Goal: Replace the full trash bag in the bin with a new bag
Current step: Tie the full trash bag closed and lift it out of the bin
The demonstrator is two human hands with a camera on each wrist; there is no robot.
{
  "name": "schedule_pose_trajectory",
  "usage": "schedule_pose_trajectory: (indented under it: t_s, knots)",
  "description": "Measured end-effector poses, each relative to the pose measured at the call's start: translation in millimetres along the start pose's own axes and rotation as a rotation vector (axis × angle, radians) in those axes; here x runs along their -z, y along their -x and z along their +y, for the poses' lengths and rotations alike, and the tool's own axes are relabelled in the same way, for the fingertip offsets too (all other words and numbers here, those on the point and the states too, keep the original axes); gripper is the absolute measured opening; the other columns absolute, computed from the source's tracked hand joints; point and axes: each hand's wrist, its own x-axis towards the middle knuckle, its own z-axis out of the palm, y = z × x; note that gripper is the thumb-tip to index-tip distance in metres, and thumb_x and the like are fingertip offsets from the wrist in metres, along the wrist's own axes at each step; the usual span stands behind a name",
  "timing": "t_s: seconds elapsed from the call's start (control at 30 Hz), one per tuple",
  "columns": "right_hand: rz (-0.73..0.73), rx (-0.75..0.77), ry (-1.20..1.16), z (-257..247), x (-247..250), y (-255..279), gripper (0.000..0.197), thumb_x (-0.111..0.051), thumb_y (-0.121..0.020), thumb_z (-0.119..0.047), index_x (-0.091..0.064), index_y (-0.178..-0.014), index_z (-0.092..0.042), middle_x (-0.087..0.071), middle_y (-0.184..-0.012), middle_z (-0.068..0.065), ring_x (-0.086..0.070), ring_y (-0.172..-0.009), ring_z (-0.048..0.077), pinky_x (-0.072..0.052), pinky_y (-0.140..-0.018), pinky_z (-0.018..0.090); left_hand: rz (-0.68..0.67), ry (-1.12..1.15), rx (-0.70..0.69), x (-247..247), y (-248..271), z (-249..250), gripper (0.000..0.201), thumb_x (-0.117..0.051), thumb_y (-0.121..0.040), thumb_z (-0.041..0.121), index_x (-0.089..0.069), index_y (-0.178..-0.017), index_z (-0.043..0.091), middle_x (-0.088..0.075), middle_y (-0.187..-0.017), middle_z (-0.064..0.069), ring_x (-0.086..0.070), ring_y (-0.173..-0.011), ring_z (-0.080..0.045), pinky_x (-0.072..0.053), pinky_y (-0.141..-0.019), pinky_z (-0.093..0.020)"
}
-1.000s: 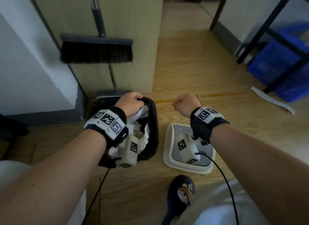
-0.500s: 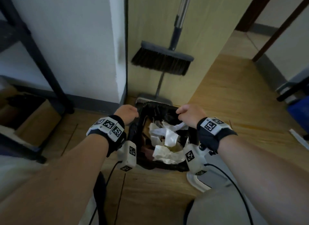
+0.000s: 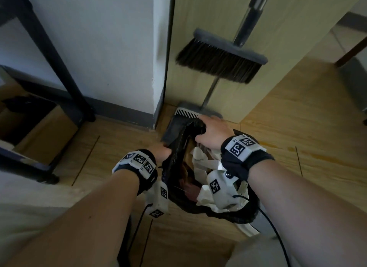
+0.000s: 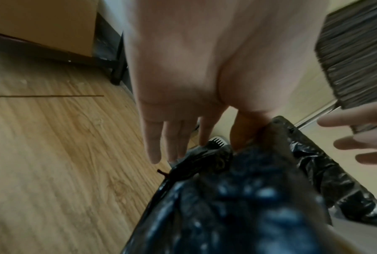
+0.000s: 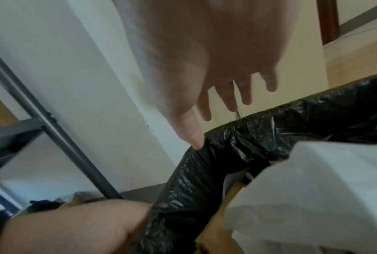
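The black trash bag (image 3: 178, 147) lines the bin and is stuffed with crumpled white paper (image 3: 202, 163). My left hand (image 3: 161, 150) is at the bag's left rim. In the left wrist view its fingers (image 4: 172, 137) hang straight down outside the bag (image 4: 237, 197), with the thumb against the rim. My right hand (image 3: 210, 129) lies over the bag's far edge with its fingers spread. The right wrist view shows the right hand (image 5: 201, 130) open, its thumb tip touching the bag's rim (image 5: 237, 146). The bin's own walls are hidden under the bag.
A broom (image 3: 218, 62) and its dustpan (image 3: 178, 121) stand against the wall just behind the bin. The bin's white lid (image 3: 252, 227) lies on the wooden floor at the right. A black shelf frame (image 3: 65, 78) and a cardboard box (image 3: 45, 135) are at the left.
My right hand has moved from the bag's right rim to its far edge and spread its fingers. My left hand's fingers have straightened. The bag's left edge now stands up, pulled inward.
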Motion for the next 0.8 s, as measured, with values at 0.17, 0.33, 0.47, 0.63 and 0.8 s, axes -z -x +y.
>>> schedule_pose_trajectory:
  t_s: [0.17, 0.33, 0.47, 0.63, 0.8]
  knots:
    - [-0.103, -0.064, 0.040, 2, -4, -5, 0.064, -0.056, -0.085, -0.029, -0.034, -0.146, -0.026, -0.028, -0.153, 0.009, -0.025, -0.140, 0.035, -0.025, -0.115, 0.048, -0.104, 0.054, 0.068, 3, -8, -4, 0.026, -0.044, -0.097, 0.025, -0.057, -0.102, 0.003, -0.058, -0.108, -0.017, -0.056, -0.100, -0.030, -0.045, -0.087, -0.037]
    - [-0.093, -0.048, 0.069, 2, -6, -4, 0.064, -0.054, -0.087, -0.029, -0.031, -0.147, -0.028, -0.022, -0.155, 0.010, -0.020, -0.143, 0.034, -0.024, -0.116, 0.048, -0.236, 0.011, 0.084, 11, 6, -11, 0.022, -0.051, -0.094, 0.025, -0.057, -0.098, 0.005, -0.059, -0.096, -0.012, -0.056, -0.092, -0.028, -0.049, -0.086, -0.038]
    - [-0.094, -0.041, 0.092, 3, -7, -3, 0.065, -0.055, -0.086, -0.030, -0.031, -0.147, -0.028, -0.023, -0.155, 0.009, -0.023, -0.142, 0.035, -0.025, -0.115, 0.049, -0.350, 0.005, 0.094, 11, 29, -15, 0.014, -0.044, -0.097, 0.023, -0.051, -0.102, 0.012, -0.062, -0.084, -0.001, -0.058, -0.068, -0.014, -0.051, -0.054, -0.022]
    - [-0.083, -0.029, 0.089, 3, -8, 1, 0.066, -0.056, -0.085, -0.031, -0.033, -0.146, -0.028, -0.026, -0.154, 0.010, -0.024, -0.141, 0.035, -0.026, -0.114, 0.049, -0.291, 0.256, -0.005, 22, 49, -7, 0.036, -0.038, -0.099, 0.022, -0.043, -0.064, 0.011, -0.045, -0.035, 0.003, -0.047, -0.031, -0.010, -0.042, -0.040, -0.017]
    - [-0.076, -0.012, 0.093, 1, -6, 5, 0.058, -0.058, -0.084, -0.037, -0.043, -0.140, -0.027, -0.032, -0.148, 0.013, -0.029, -0.137, 0.037, -0.033, -0.109, 0.050, -0.202, 0.511, -0.192, 22, 67, 18, 0.010, -0.045, -0.096, 0.010, -0.053, -0.090, 0.011, -0.053, -0.065, -0.006, -0.054, -0.057, -0.018, -0.051, -0.051, -0.026]
